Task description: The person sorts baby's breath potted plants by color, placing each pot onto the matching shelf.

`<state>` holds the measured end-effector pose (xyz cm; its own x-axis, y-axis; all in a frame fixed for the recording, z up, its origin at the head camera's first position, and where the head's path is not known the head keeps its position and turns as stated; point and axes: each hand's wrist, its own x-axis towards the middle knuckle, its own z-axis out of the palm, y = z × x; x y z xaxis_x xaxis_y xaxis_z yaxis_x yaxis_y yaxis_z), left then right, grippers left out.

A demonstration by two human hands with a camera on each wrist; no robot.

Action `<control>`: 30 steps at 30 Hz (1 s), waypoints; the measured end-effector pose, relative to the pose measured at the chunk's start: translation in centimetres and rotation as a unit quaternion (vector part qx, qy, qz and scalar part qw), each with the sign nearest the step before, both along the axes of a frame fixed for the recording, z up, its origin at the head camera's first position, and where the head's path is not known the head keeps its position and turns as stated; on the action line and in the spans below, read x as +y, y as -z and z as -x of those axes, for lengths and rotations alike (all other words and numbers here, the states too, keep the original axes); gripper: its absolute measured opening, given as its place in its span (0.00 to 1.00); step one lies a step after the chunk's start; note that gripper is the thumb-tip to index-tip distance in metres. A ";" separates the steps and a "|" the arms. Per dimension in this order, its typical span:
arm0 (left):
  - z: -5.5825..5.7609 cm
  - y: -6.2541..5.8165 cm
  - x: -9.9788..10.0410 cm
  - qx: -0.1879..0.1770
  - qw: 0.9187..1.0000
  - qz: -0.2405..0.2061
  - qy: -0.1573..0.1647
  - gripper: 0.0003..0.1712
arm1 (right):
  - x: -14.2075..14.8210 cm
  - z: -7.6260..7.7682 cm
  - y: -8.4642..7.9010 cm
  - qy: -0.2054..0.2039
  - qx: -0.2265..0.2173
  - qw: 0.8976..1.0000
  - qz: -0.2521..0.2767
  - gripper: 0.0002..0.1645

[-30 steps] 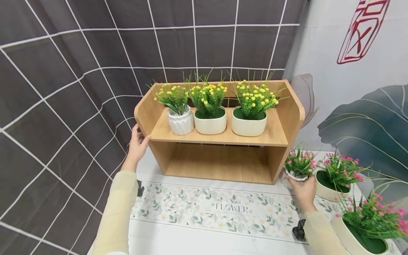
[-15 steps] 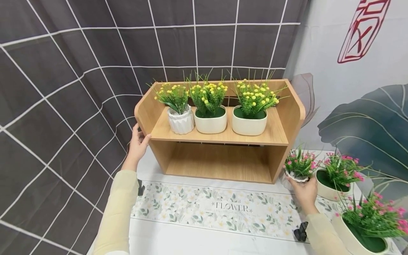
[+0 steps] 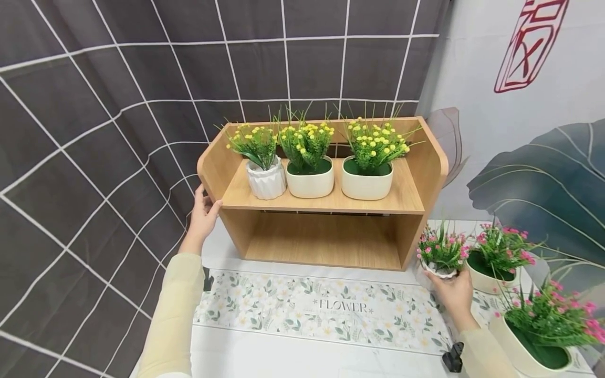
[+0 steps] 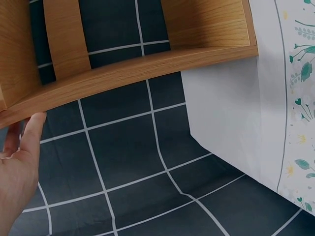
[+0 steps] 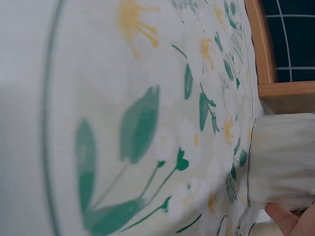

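My left hand [image 3: 203, 218] touches the left side panel of a two-tier wooden shelf [image 3: 326, 210], thumb at its front edge. In the left wrist view, the digits [image 4: 32, 135] meet the wood's edge. Beside the shelf's right side, my right hand [image 3: 455, 291] grips a small potted plant [image 3: 442, 251] with pink flowers by its white pot. In the right wrist view that white pot [image 5: 283, 162] stands partly in frame, a fingertip [image 5: 278, 214] against its side. Several of the right hand's fingers are hidden.
On the upper board stand three yellow-flowered plants: one in a ribbed white pot [image 3: 267, 181], two in oval cream pots [image 3: 310, 185]. Two pink-flowered plants [image 3: 496, 252] stand at the right. A floral runner [image 3: 321, 310] lies before the shelf; a dark gridded curtain [image 3: 94, 157] hangs behind.
My right hand and the pink-flowered plant it holds have shifted slightly toward me, the wrist moving down and right. The left hand stays at the shelf's side. The view turns slightly.
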<state>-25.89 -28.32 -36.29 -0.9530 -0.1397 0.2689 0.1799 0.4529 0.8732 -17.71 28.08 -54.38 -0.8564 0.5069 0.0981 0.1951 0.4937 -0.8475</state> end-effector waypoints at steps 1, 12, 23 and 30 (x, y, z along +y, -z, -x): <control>0.0 0.0 0.0 0.000 1.000 0.000 0.001 0.39 | 0.0 -0.2 0.0 0.000 -0.004 1.000 -0.003 0.53; 0.2 0.0 0.0 0.004 1.000 0.013 -0.007 0.38 | 0.3 -2.5 -0.3 -0.031 -0.039 0.999 -0.023 0.55; 0.5 0.2 -0.1 -0.001 1.000 -0.009 -0.013 0.39 | -0.7 -4.5 -0.4 -0.063 -0.048 0.996 -0.044 0.57; 0.3 0.2 0.1 0.008 1.000 0.002 -0.016 0.38 | -1.9 -5.4 -0.6 -0.071 -0.093 0.992 -0.048 0.58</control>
<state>-26.20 -28.27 -36.48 -0.9437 -0.1696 0.2841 0.1786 0.4615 0.8690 -12.34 26.14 -53.80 -0.9262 0.3762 -0.0267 0.2672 0.6045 -0.7504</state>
